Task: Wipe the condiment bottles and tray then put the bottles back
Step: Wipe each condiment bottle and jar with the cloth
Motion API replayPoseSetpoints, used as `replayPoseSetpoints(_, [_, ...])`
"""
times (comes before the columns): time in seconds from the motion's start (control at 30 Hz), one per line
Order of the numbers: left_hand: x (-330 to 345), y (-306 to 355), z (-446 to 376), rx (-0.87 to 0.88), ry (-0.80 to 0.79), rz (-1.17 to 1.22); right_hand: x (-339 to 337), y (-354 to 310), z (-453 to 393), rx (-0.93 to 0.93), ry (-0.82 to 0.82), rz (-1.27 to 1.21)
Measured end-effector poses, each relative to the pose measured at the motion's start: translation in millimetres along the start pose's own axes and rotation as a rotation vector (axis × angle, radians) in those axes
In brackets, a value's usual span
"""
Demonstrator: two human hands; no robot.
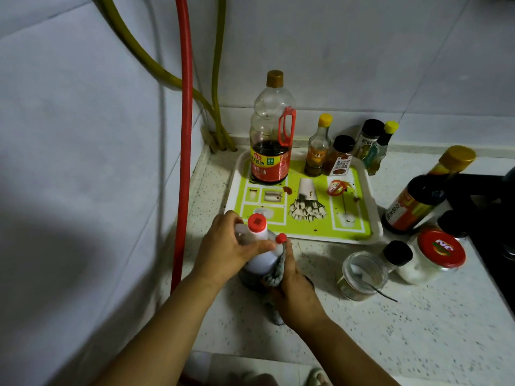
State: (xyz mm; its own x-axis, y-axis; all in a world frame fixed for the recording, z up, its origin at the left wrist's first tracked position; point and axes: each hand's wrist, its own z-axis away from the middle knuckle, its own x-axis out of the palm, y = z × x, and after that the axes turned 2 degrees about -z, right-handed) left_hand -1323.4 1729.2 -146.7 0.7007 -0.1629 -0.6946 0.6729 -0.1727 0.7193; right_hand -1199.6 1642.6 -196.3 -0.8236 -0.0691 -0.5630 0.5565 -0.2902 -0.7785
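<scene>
Head view: red-capped bottle [257, 246], pale shoulder, dark contents below.

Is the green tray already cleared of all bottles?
No. The big soy sauce bottle and two smaller bottles stand along the back of the green tray.

Both forearms are bare to the frame's edge, with no sleeves, and the left hand [228, 246] and right hand [296, 298] are ungloved.

We see a glossy plastic tray [373, 218] on a speckled, stone-like surface [390, 330]. Beside the tray, a fuzzy grey cloth [277, 270] presses against a smooth white plastic bottle [260, 254]; behind it, tall clear plastic bottle [271, 129].
</scene>
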Motion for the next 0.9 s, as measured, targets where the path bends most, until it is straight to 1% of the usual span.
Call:
replayPoseSetpoints(0.07, [5,0,3,-0.053,0.054,0.001,3,2,-4,0.039,-0.013,0.032])
replayPoseSetpoints(0.13, [6,2,7,-0.086,0.063,-0.015,4,3,-6,0.052,-0.03,0.069])
replayPoseSetpoints(0.2, [3,3,9,-0.052,0.051,-0.088,2,3,-5,0.049,-0.051,0.055])
replayPoseSetpoints(0.23, [-1,2,9,-0.023,0.018,-0.099,2,2,-4,0.048,-0.062,0.043])
replayPoseSetpoints(0.27, [-6,1,9,0.001,-0.037,-0.059,1,1,-4,0.038,-0.067,0.029])
replayPoseSetpoints(0.33, [-15,-2,9,-0.002,-0.192,0.085,2,-2,-1,-0.023,-0.047,-0.01])
replayPoseSetpoints(0.37, [-18,-5,9,0.002,-0.238,0.118,3,-5,1,-0.071,-0.027,-0.032])
replayPoseSetpoints(0.4, [-18,-7,9,0.014,-0.241,0.108,6,-8,3,-0.125,-0.009,-0.053])
replayPoseSetpoints(0.47, [-16,-9,10,0.025,-0.188,0.061,11,-14,9,-0.211,0.001,-0.091])
replayPoseSetpoints(0.57, [-10,-9,12,0.032,-0.102,-0.003,15,-13,11,-0.254,-0.006,-0.129])
replayPoseSetpoints(0.67, [-10,-12,12,0.033,-0.086,-0.009,13,-4,3,-0.3,0.035,-0.181])
replayPoseSetpoints(0.77, [-13,-16,13,0.053,-0.11,-0.007,3,-1,-7,-0.267,0.063,-0.261])
replayPoseSetpoints(0.9, [-15,-16,12,0.051,-0.124,0.028,-8,1,-18,-0.14,0.063,-0.186])
